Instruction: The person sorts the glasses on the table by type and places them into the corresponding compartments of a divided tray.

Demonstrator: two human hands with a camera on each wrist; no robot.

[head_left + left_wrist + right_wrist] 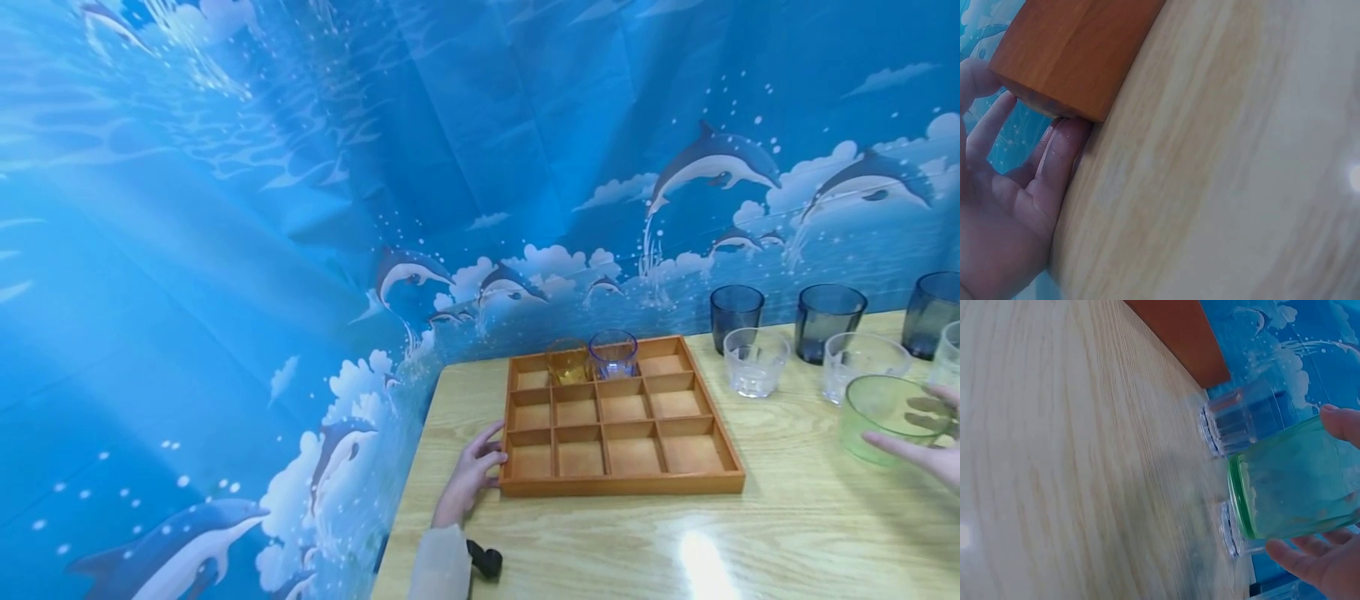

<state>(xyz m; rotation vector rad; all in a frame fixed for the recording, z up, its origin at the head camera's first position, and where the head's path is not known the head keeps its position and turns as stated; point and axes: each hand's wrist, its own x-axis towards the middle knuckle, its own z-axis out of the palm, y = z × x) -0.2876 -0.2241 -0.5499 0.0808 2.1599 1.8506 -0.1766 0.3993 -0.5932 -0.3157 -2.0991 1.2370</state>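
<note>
Left hand (pixel 471 468) unclenched against a wooden tray (pixel 622 486), right hand (pixel 1333 569) gripping a green glass (pixel 1297 481), clear glasses (pixel 753 367) beyond

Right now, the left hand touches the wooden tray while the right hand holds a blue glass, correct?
The colour is wrong: the right wrist view shows the right hand holding a green glass. The left hand does touch the wooden tray.

From where I stand, I can read no word, label, brand, number or sign (not on the glasses (pixel 756 367), the wooden tray (pixel 622 487) or the blue backdrop (pixel 465 100)).
</note>
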